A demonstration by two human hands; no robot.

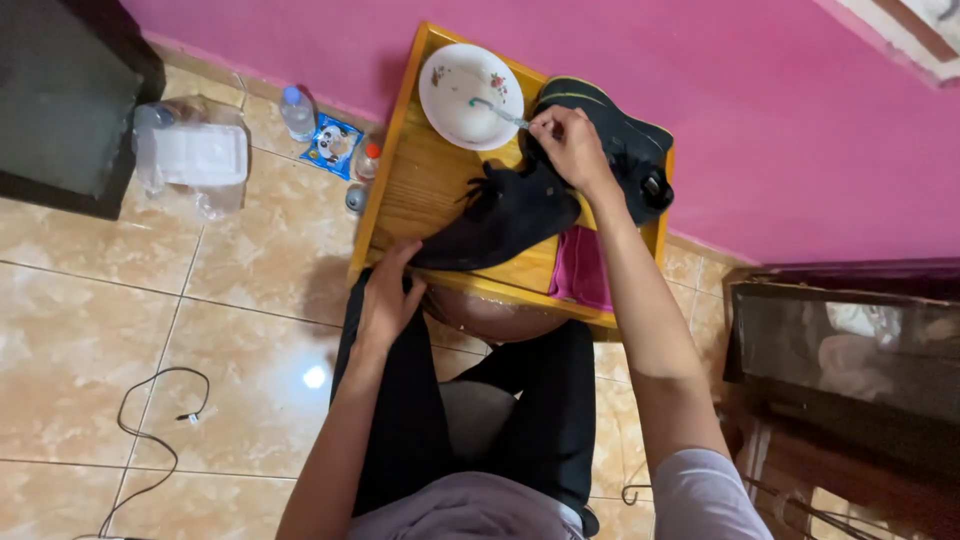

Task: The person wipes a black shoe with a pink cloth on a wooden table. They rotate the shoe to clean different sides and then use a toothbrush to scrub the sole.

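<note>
A black shoe [505,215] lies on its side across a small yellow wooden table [420,180]. My left hand [385,300] grips the shoe's near end at the table's front edge. My right hand [572,145] is closed on a thin brush [497,111] whose tip rests in a white bowl [470,82] with small flower marks. A second black shoe [620,140] with a pale trim line sits behind my right hand at the table's far right corner. A pink cloth [583,270] lies on the table under my right forearm.
The pink wall [700,90] runs just behind the table. On the tiled floor to the left stand a water bottle [297,112], a small blue packet [332,145], small bottles [365,165] and a clear plastic bag [195,160]. A black cable [150,420] loops lower left. Dark wooden furniture [850,350] is right.
</note>
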